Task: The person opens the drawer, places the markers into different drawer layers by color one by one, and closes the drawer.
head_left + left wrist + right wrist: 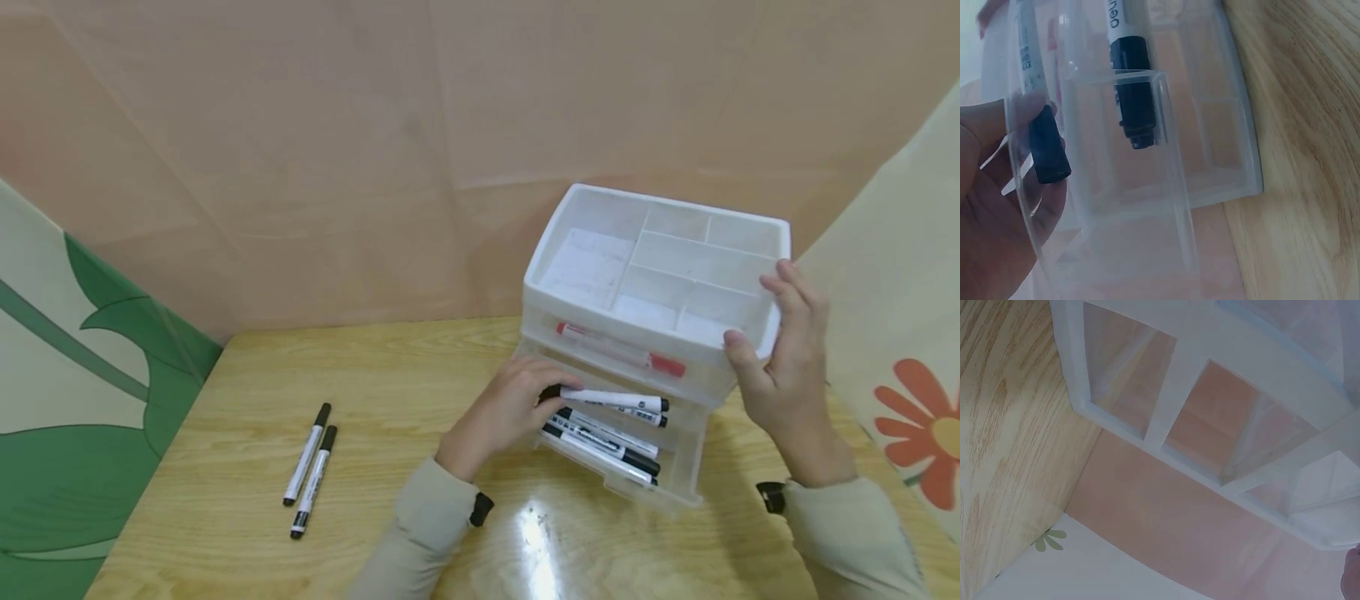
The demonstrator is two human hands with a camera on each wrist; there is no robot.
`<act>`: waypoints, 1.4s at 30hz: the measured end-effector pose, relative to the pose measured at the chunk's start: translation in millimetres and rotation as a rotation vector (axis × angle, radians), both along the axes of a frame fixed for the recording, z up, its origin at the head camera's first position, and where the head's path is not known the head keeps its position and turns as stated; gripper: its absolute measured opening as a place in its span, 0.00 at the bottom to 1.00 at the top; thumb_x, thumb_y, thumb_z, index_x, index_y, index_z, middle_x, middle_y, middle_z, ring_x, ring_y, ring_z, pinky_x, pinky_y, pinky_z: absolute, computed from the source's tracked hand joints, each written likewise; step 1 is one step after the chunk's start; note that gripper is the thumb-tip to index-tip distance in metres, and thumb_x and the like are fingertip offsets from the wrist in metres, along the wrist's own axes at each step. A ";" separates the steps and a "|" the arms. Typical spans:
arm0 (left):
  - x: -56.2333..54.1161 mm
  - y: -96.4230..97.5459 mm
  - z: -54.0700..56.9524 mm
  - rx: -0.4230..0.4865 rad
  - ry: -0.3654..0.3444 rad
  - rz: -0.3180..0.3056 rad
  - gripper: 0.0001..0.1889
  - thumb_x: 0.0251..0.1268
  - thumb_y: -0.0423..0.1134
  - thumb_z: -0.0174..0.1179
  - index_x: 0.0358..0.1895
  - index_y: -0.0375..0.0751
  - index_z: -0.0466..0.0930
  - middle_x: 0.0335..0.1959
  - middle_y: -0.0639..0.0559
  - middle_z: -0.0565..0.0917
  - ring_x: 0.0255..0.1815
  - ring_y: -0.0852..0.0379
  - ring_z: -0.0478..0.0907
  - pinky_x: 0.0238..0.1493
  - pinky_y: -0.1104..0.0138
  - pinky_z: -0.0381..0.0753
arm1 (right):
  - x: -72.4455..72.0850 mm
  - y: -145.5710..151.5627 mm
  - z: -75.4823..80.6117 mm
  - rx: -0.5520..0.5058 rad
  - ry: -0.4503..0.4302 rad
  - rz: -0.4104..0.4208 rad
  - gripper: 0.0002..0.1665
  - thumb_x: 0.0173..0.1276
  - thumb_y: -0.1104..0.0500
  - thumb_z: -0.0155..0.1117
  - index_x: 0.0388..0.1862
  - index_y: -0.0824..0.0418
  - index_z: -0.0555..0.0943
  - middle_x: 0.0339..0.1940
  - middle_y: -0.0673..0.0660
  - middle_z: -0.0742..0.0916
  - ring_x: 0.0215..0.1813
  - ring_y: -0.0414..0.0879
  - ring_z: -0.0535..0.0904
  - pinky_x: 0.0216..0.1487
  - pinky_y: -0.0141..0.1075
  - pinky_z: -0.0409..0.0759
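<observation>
A white plastic drawer box point(697, 258) with a divided top tray stands at the right of the table, its lower clear drawer point(686, 475) pulled out. My left hand point(506, 408) is over that drawer's left part, pinching a white marker point(611, 400) by its black-capped end. The held marker's black cap point(1050, 150) shows between the fingers in the left wrist view. Several black-and-white markers point(600, 442) lie in the drawer below. With thumb at the front and fingers at the side, my right hand point(795, 375) grips the box's right rim; only a fingertip point(1352, 575) shows in the right wrist view.
Two black-and-white markers point(313, 483) lie side by side on the wooden table point(390, 383) to the left. A red marker point(618, 348) shows through the upper drawer's front. A plain cloth backdrop point(337, 167) hangs behind, with printed panels at both sides.
</observation>
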State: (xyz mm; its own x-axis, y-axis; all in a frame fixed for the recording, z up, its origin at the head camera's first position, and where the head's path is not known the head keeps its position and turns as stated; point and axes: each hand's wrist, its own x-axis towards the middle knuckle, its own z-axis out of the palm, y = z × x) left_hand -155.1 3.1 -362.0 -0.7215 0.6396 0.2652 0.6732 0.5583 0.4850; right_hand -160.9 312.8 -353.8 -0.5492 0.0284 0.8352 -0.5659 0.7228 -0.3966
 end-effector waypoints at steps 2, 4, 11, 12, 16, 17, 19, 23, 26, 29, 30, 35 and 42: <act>-1.3 1.6 -1.9 -0.017 -0.006 0.006 0.15 0.69 0.37 0.62 0.57 0.52 0.83 0.58 0.58 0.84 0.64 0.59 0.76 0.76 0.57 0.65 | 0.2 0.1 0.0 0.003 -0.004 -0.001 0.45 0.68 0.37 0.54 0.69 0.72 0.66 0.75 0.65 0.67 0.78 0.51 0.60 0.71 0.22 0.60; -2.8 3.3 -3.9 -0.033 -0.001 0.008 0.15 0.69 0.37 0.62 0.57 0.52 0.83 0.58 0.59 0.84 0.64 0.59 0.76 0.74 0.60 0.66 | 0.4 0.0 -0.1 0.002 -0.007 0.000 0.45 0.68 0.38 0.54 0.69 0.72 0.66 0.75 0.64 0.66 0.78 0.51 0.59 0.73 0.28 0.62; -4.5 8.8 -9.5 -0.095 0.016 0.013 0.15 0.68 0.36 0.63 0.56 0.54 0.83 0.58 0.61 0.84 0.64 0.61 0.76 0.72 0.66 0.69 | 1.5 -1.6 -0.6 -0.003 -0.014 -0.006 0.45 0.69 0.36 0.54 0.69 0.72 0.65 0.74 0.67 0.66 0.78 0.52 0.59 0.75 0.36 0.62; -4.4 9.4 -9.4 -0.102 0.016 0.013 0.15 0.68 0.37 0.63 0.56 0.54 0.83 0.58 0.61 0.84 0.64 0.60 0.76 0.71 0.67 0.69 | 1.4 -1.7 -0.5 -0.005 -0.009 -0.006 0.46 0.69 0.36 0.54 0.68 0.72 0.66 0.74 0.67 0.66 0.78 0.52 0.59 0.74 0.33 0.62; -5.3 11.9 -9.7 -0.126 0.014 0.013 0.15 0.69 0.37 0.62 0.56 0.54 0.83 0.58 0.61 0.84 0.64 0.61 0.76 0.71 0.68 0.70 | 0.5 -2.0 -0.8 -0.022 0.014 0.000 0.47 0.68 0.35 0.54 0.67 0.73 0.67 0.73 0.69 0.67 0.77 0.52 0.60 0.74 0.29 0.60; -5.4 12.5 -9.8 -0.130 0.007 0.014 0.15 0.69 0.37 0.62 0.56 0.54 0.84 0.58 0.62 0.84 0.65 0.61 0.76 0.71 0.68 0.70 | 0.2 -1.4 -1.3 -0.021 0.019 0.001 0.47 0.68 0.34 0.54 0.67 0.73 0.67 0.73 0.68 0.68 0.77 0.52 0.61 0.74 0.28 0.60; -5.5 13.7 -9.4 -0.138 -0.008 0.016 0.14 0.69 0.37 0.62 0.55 0.55 0.84 0.58 0.62 0.84 0.65 0.61 0.76 0.71 0.68 0.70 | 0.0 -1.4 -1.6 -0.029 0.028 0.003 0.48 0.67 0.34 0.55 0.66 0.74 0.67 0.72 0.69 0.68 0.77 0.53 0.61 0.74 0.31 0.60; -5.5 15.9 -8.0 -0.152 -0.028 0.028 0.14 0.69 0.37 0.62 0.54 0.56 0.85 0.58 0.63 0.84 0.65 0.61 0.76 0.71 0.67 0.70 | 0.1 -1.0 -2.1 -0.037 0.041 0.011 0.48 0.67 0.34 0.55 0.66 0.75 0.68 0.72 0.70 0.68 0.77 0.55 0.61 0.75 0.34 0.60; -5.7 17.2 -7.4 -0.169 -0.029 0.038 0.14 0.69 0.36 0.62 0.54 0.56 0.85 0.58 0.63 0.84 0.65 0.61 0.76 0.71 0.67 0.71 | -0.1 -1.0 -2.4 -0.037 0.046 0.014 0.49 0.67 0.33 0.55 0.65 0.75 0.67 0.71 0.71 0.68 0.77 0.55 0.61 0.76 0.33 0.59; -6.0 18.2 -7.3 -0.182 -0.034 0.046 0.16 0.69 0.33 0.61 0.54 0.56 0.85 0.58 0.63 0.84 0.64 0.61 0.76 0.69 0.67 0.73 | -0.1 -0.8 -2.4 -0.030 0.044 0.010 0.49 0.67 0.33 0.54 0.66 0.75 0.67 0.72 0.70 0.68 0.77 0.55 0.61 0.75 0.34 0.60; -6.2 18.5 -7.3 -0.185 -0.036 0.046 0.16 0.69 0.33 0.60 0.54 0.56 0.85 0.58 0.63 0.84 0.64 0.61 0.77 0.68 0.67 0.73 | -0.1 -0.8 -2.5 -0.031 0.045 0.010 0.49 0.67 0.33 0.54 0.66 0.75 0.67 0.71 0.70 0.68 0.77 0.55 0.61 0.75 0.34 0.60; -7.7 19.1 -8.9 -0.186 -0.041 0.043 0.18 0.69 0.30 0.59 0.55 0.55 0.85 0.58 0.62 0.84 0.64 0.62 0.77 0.68 0.68 0.74 | -0.6 -1.9 -2.3 -0.041 0.055 0.014 0.49 0.66 0.33 0.55 0.65 0.75 0.68 0.71 0.71 0.68 0.76 0.56 0.61 0.76 0.32 0.59; -6.9 17.9 -9.0 -0.169 -0.083 0.054 0.18 0.70 0.32 0.58 0.58 0.55 0.83 0.59 0.62 0.83 0.65 0.62 0.76 0.67 0.67 0.74 | -0.9 -2.5 -2.2 -0.037 0.058 0.009 0.50 0.67 0.32 0.54 0.65 0.75 0.68 0.71 0.71 0.69 0.76 0.55 0.62 0.76 0.31 0.59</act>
State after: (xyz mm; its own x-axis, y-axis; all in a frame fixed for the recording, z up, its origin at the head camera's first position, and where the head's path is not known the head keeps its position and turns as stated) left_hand -162.1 21.0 -371.0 -0.7711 0.6295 0.0956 0.6014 0.6707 0.4341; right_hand -161.8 310.3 -356.1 -0.4998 0.0555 0.8643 -0.5953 0.7029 -0.3893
